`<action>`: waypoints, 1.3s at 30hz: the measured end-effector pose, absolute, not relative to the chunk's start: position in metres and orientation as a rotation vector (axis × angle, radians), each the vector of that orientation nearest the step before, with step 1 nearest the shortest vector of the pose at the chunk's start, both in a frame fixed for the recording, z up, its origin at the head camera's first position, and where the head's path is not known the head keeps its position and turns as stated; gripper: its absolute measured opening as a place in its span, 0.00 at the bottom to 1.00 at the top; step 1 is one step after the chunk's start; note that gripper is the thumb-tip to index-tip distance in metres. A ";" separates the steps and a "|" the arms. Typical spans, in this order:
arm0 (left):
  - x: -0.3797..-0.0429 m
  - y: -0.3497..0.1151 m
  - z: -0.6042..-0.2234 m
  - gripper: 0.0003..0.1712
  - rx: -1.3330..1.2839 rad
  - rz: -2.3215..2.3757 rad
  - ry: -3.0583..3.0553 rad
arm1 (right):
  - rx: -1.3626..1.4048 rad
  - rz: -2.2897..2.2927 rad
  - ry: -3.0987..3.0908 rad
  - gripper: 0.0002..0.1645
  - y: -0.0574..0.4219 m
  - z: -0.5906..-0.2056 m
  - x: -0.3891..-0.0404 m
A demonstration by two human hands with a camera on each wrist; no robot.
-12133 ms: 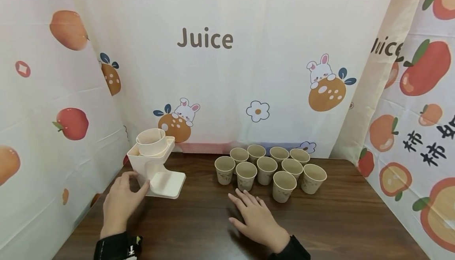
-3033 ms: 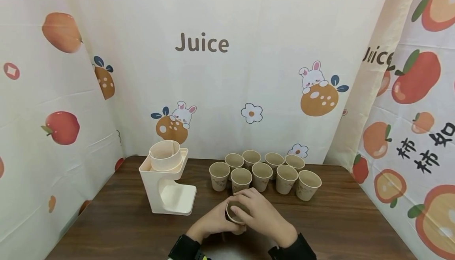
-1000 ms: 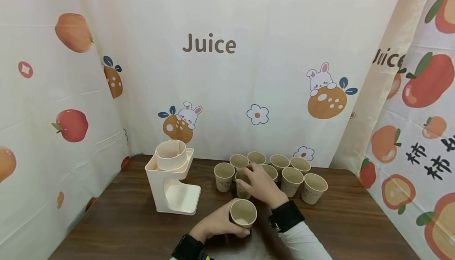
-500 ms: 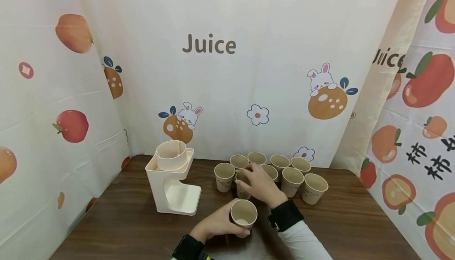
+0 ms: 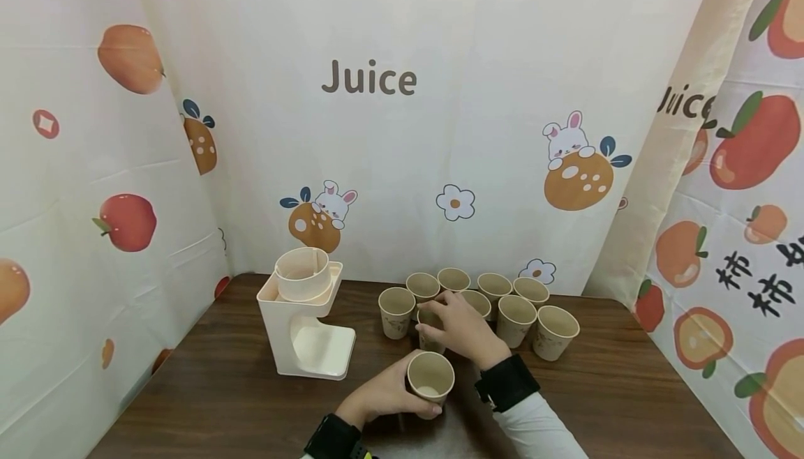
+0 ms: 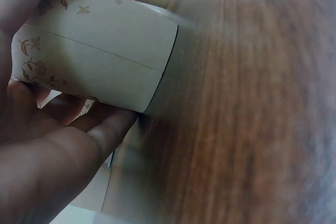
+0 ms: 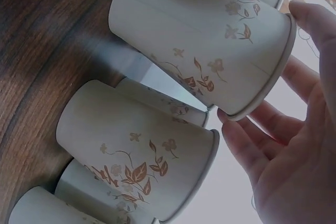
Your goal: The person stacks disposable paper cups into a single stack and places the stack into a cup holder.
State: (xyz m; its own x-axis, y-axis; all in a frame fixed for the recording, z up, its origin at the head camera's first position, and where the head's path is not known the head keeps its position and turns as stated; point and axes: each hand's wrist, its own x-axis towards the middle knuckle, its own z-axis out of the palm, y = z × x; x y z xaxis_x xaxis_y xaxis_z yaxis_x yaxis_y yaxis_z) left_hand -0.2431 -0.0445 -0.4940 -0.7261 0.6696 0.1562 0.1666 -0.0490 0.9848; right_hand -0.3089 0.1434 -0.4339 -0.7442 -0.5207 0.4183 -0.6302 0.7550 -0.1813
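Note:
My left hand (image 5: 386, 393) grips a beige paper cup (image 5: 432, 374) near the table's front, fingers and thumb around its side. In the left wrist view the cup (image 6: 100, 45) shows a brown floral print and a side seam. Beyond it, my right hand (image 5: 461, 328) holds the rim of a second paper cup (image 5: 430, 342) at the front of the group. In the right wrist view, thumb and fingers sit on opposite sides of that cup's rim (image 7: 281, 72). Other paper cups (image 7: 142, 150) stand close beside it. Both held cups are upright.
At left stands a cream plastic stand (image 5: 276, 333) with a round, open-topped holder (image 5: 303, 274) and a flat base plate (image 5: 323, 351). Several paper cups (image 5: 517, 323) stand behind and right of my right hand on the brown wooden table (image 5: 628, 403). Fruit-print curtains (image 5: 377, 166) enclose the table.
Since the earliest frame, the stand has shifted right and nearer, and my left hand has left it for a cup. My right hand has moved from that cup to the one behind.

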 end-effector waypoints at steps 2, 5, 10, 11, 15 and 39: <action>-0.243 -0.044 -0.494 0.39 0.889 1.828 1.865 | 0.880 0.452 -2.624 0.26 0.143 -0.432 -0.308; -0.244 -0.044 -0.494 0.39 0.893 1.825 1.872 | 0.877 0.451 -2.633 0.26 0.143 -0.431 -0.306; -0.244 -0.044 -0.495 0.39 0.895 1.820 1.886 | 0.898 0.434 -2.622 0.27 0.144 -0.429 -0.305; -0.244 -0.044 -0.495 0.39 0.897 1.820 1.889 | 0.905 0.430 -2.618 0.27 0.144 -0.429 -0.305; -0.244 -0.043 -0.495 0.39 0.895 1.821 1.893 | 0.921 0.418 -2.607 0.27 0.145 -0.428 -0.304; -0.242 -0.043 -0.492 0.38 0.895 1.811 1.894 | 0.862 0.519 -2.616 0.24 0.150 -0.438 -0.298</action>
